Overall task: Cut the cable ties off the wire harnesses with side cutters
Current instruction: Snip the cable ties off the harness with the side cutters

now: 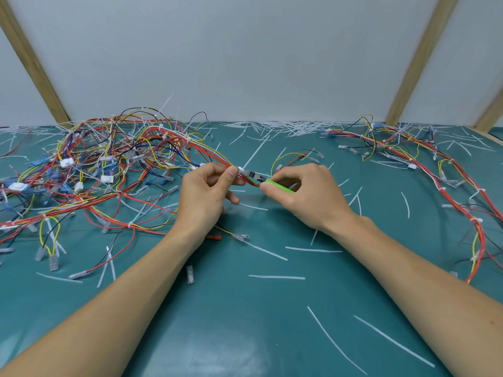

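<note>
1. Near the middle of the green worktop [245, 308], the left hand [206, 194] pinches a red-and-yellow wire harness [209, 151] between thumb and curled fingers, right beside a white cable tie [241, 170] that wraps the bundle.
2. The right hand [302, 194] is curled round the green handles of the side cutters [272, 183], whose dark nose points at that tie and looks to be touching it or just short of it; whether the blades already straddle the strap is too small to tell.
3. The step in hand appears to be the cut on this one tie. The next move calls for the blades to take only the plastic strap and none of the wires pressed under it, so the nose probably has to slip flat under the tie head before the squeeze.
4. The left hand's thumb tip sits very close to the blades, which is a risk if the cutters slip.
5. Toward the far left corner lies a big tangle of harnesses [89, 164] with blue and white connectors, many ties visible on it, so much of the job seems left.
6. Along the right edge runs another harness [457, 186], also tied.
7. Loose white offcuts [276, 277] litter the worktop, thickest at the far edge; those under the hands could snag the trailing wires.
</note>
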### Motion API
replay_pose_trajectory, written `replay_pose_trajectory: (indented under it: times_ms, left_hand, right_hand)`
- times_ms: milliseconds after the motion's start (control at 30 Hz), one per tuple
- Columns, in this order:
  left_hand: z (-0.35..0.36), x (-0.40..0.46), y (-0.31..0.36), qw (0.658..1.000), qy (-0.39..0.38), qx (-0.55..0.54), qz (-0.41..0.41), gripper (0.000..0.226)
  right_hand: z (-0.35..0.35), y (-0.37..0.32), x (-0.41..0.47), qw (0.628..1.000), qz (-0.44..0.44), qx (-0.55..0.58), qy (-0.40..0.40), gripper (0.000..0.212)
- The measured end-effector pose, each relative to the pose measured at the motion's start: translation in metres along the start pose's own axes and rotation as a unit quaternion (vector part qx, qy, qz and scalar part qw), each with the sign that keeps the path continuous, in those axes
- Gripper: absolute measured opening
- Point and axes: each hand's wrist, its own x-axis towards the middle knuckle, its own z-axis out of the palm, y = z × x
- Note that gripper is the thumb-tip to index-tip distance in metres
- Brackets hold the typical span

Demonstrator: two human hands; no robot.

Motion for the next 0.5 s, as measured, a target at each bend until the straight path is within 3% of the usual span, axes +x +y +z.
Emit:
replay_pose_trajectory:
  times_ms: [500]
  left_hand:
    - [0.0016, 0.0022, -0.0021, 1.000, 0.015, 0.007, -0.003, 0.026]
  right_hand:
    - [0.0008, -0.0075, -0.0021, 0.995, 0.015, -0.098, 0.005, 0.045]
